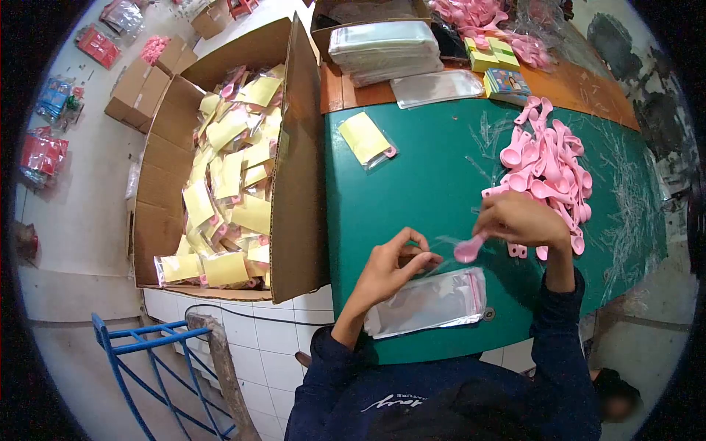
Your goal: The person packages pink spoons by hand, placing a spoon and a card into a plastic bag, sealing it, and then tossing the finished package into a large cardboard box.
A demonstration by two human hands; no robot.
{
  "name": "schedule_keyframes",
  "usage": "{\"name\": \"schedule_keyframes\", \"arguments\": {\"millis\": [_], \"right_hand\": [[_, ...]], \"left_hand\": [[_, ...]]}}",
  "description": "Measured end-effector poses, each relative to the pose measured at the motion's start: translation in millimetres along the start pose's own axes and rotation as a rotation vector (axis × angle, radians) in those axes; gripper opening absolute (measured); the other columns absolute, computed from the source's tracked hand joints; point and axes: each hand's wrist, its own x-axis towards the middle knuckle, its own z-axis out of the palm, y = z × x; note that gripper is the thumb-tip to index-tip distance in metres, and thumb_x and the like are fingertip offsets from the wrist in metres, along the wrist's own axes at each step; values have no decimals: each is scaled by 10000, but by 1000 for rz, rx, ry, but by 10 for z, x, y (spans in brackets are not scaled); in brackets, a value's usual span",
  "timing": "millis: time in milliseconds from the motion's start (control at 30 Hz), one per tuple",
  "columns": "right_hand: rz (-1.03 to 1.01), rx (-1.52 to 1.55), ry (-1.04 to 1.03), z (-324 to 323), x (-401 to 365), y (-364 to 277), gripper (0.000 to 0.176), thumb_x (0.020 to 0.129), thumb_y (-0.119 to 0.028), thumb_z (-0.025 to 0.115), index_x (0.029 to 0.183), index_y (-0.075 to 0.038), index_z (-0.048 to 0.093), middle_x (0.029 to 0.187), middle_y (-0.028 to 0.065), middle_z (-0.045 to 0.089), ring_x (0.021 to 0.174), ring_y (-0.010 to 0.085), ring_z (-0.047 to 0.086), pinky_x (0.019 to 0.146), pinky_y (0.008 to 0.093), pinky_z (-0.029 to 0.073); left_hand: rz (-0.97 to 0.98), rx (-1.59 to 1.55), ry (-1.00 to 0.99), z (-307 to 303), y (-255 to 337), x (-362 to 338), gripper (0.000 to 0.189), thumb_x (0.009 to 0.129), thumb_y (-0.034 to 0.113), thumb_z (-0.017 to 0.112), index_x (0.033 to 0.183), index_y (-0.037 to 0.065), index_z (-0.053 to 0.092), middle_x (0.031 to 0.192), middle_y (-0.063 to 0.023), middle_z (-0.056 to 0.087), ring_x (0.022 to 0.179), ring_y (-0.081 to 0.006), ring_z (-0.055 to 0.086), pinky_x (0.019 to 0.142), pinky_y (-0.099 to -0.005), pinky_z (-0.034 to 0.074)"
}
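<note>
My right hand (pixel 521 220) holds a pink measuring spoon (pixel 468 251) by its handle, with the bowl pointing left. My left hand (pixel 397 263) is closed in a pinch on a piece of clear plastic film (pixel 446 241) beside the spoon's bowl. Below my hands lies a stack of clear plastic bags (pixel 426 300) near the table's front edge. A heap of pink measuring spoons (pixel 548 169) is spread behind and right of my right hand. Farther back on the green table (pixel 412 191) lies a bag with a yellow card (pixel 365 138) and a bit of pink in it.
A large open cardboard box (pixel 301 184) stands left of the table, filled with bagged yellow cards. More clear bags (pixel 382 48), small boxes (pixel 507 82) and pink spoons (pixel 471 16) sit at the back. Plastic scraps (pixel 625 198) lie right. A blue metal frame (pixel 151 345) stands lower left.
</note>
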Motion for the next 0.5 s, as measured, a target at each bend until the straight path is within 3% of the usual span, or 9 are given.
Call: {"name": "schedule_keyframes", "arguments": {"millis": [33, 167, 267, 367, 500], "right_hand": [[-50, -119, 154, 28, -11, 30, 190, 797, -115, 599, 971, -40, 614, 782, 100, 606, 649, 171, 609, 570, 273, 456], [306, 424, 441, -85, 118, -281, 184, 809, -49, 586, 989, -21, 570, 775, 75, 581, 632, 128, 601, 554, 260, 467], [322, 563, 569, -91, 173, -406, 172, 822, -58, 589, 975, -16, 522, 792, 69, 580, 626, 109, 591, 547, 247, 464], [333, 542, 638, -89, 195, -455, 202, 816, -83, 612, 959, -18, 485, 788, 73, 580, 674, 116, 602, 586, 249, 473], [260, 407, 537, -114, 205, -484, 200, 821, -84, 603, 981, -11, 510, 801, 96, 585, 751, 163, 611, 646, 269, 476]], "left_hand": [[-19, -82, 3, -17, -20, 7, 141, 877, 96, 563, 948, 13, 476, 864, -126, 675, 816, -161, 653, 687, -275, 514], [-42, -238, 59, -20, 7, 27, 202, 862, 53, 580, 1022, 12, 464, 901, -142, 666, 832, -158, 644, 704, -251, 522], [-45, -218, 143, -31, 32, 38, 264, 842, 33, 600, 1069, 2, 469, 898, -145, 661, 843, -165, 641, 709, -250, 520], [-52, -243, 211, -64, 31, 41, 291, 829, 30, 616, 1085, -5, 481, 893, -138, 660, 835, -160, 638, 711, -251, 519], [-73, -263, 204, -90, 26, 37, 273, 849, 43, 597, 1088, -17, 481, 943, -140, 652, 845, -141, 633, 706, -239, 523]]}}
